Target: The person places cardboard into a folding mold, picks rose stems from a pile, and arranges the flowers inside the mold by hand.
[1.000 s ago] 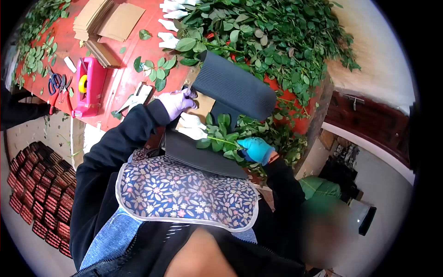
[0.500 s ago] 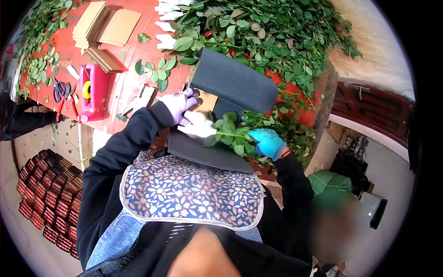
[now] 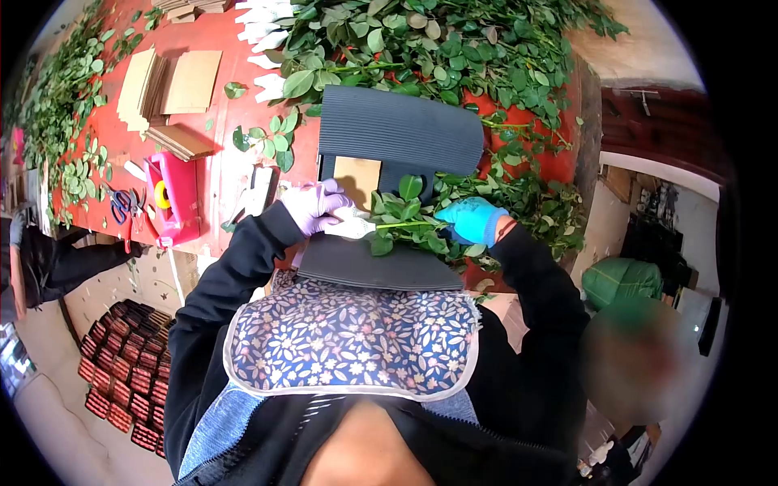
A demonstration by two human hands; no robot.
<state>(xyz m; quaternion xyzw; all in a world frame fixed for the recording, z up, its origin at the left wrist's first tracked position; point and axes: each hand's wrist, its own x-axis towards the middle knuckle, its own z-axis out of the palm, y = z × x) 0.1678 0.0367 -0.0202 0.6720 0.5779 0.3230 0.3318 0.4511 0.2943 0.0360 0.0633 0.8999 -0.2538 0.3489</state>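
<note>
My left hand, in a purple glove, has its fingers closed at the white-wrapped head of a leafy stem. In a blue glove, my right hand is closed round the green stem of the same flower, to the right of its leaves. The stem lies level above a black ribbed mat. Just behind my hands, a brown cardboard piece rests on the dark holder, below its raised ribbed flap.
Leafy stems with white-wrapped heads lie at the back of the red table. To the left are cardboard pieces, a pink tape dispenser, scissors and red-handled pruners. A person's dark sleeve shows at far left.
The wrapped head has come from below my left hand to its fingertips, and the stem has levelled out between my hands. The whole view has shifted, showing more of the left side.
</note>
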